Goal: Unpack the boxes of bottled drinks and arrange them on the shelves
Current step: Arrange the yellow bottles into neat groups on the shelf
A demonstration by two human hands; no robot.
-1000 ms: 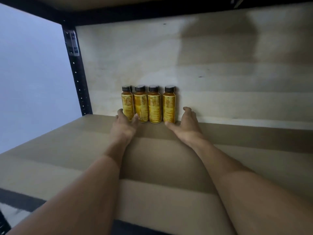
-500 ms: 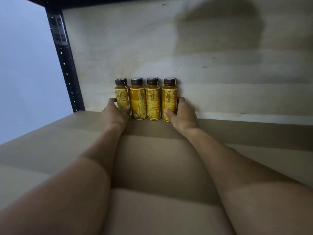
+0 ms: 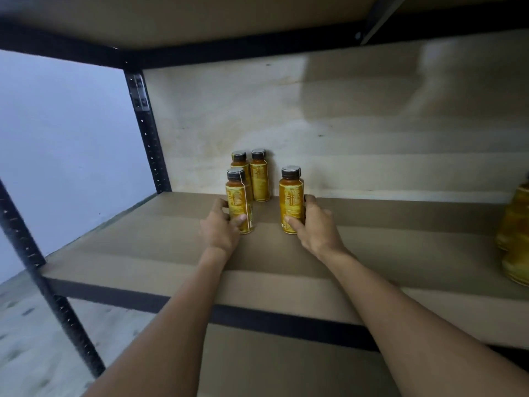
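- Bottled drinks [image 3: 259, 181], head view: four small amber bottles with dark caps and yellow labels, all upright, are grouped near the back left corner of the shelf [image 3: 137, 242].
- The back pair [image 3: 240, 161] stands side by side and touching, close to the pale back panel [image 3: 329, 118]. I judge they sit there to start a row along the back edge and leave the front of the shelf free.
- The left hand [image 3: 219, 230] curls round the front-left bottle [image 3: 239, 196] low on its body, thumb across the label and fingers behind. This bottle is just in front of the back pair and partly hides the left one.
- The right hand [image 3: 316, 230] grips the front-right bottle [image 3: 291, 193] the same way, low down with the thumb in front. This bottle is apart from the other three, with a clear gap on its left.
- The low grips probably keep these narrow bottles from tipping, and they suit sliding as well as lifting. I cannot tell whether the two bases rest on the shelf or hang just clear of it.
- One bottle in each hand suggests the drinks are being arranged two at a time.
- At the right edge of the shelf, well apart, are more amber bottles [image 3: 515, 224], too blurred to count.
- A black perforated upright [image 3: 150, 138] marks the back left corner, and the upper shelf [image 3: 200, 18] hangs over it all.
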